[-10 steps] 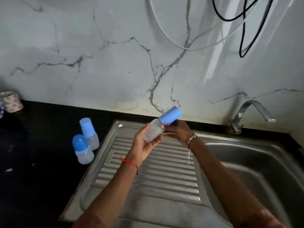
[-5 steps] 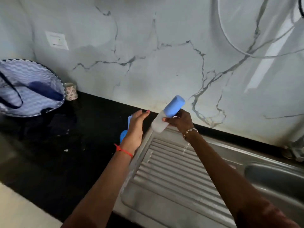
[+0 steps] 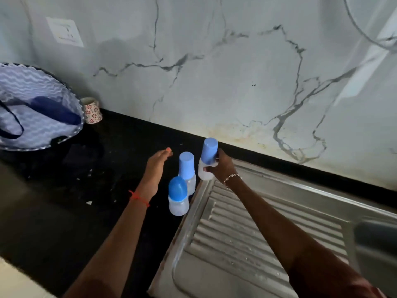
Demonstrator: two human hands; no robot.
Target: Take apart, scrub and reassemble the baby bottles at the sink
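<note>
A blue-capped bottle [image 3: 208, 152] is held upright by the right hand [image 3: 222, 167], with the grip curled around its clear body, at the back left corner of the steel drainboard [image 3: 247, 229]. Whether its base touches the rim cannot be told. A second tall-capped bottle [image 3: 187, 168] and a round-capped bottle [image 3: 178, 197] are stood on the black worktop [image 3: 64, 211], just beside the drainboard's left edge. The left hand [image 3: 158, 166] is held above the worktop to their left, its grip spread. Open worktop is seen from there up to a striped bag [image 3: 38, 108] and a flowered cup [image 3: 91, 110]. The marks on the wall plate [image 3: 64, 31] are too blurred to be read.
</note>
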